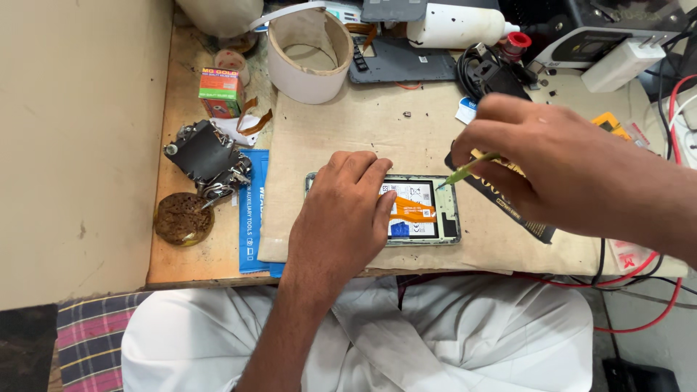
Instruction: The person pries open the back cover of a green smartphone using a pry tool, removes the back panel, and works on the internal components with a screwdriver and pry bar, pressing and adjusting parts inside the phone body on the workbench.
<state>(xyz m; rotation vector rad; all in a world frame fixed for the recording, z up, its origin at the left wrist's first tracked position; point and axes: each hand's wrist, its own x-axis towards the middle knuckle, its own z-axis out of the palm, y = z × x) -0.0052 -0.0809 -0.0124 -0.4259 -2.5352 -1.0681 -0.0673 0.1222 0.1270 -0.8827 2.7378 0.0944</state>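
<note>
Lying flat on the beige mat (341, 123) near the table's front edge, an opened phone (425, 210) is pressed down by the left hand (345, 210), palm spread over its left part. A thin green-tipped tool (465, 170), possibly tweezers, is pinched in the closed right hand (552, 163), its tip set at the phone's upper right corner. An orange flex cable (410, 210) is seen across the battery.

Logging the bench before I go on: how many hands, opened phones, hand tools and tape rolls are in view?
hands: 2, left hand and right hand
opened phone: 1
green-tipped tool: 1
tape roll: 1
Total: 5
</note>
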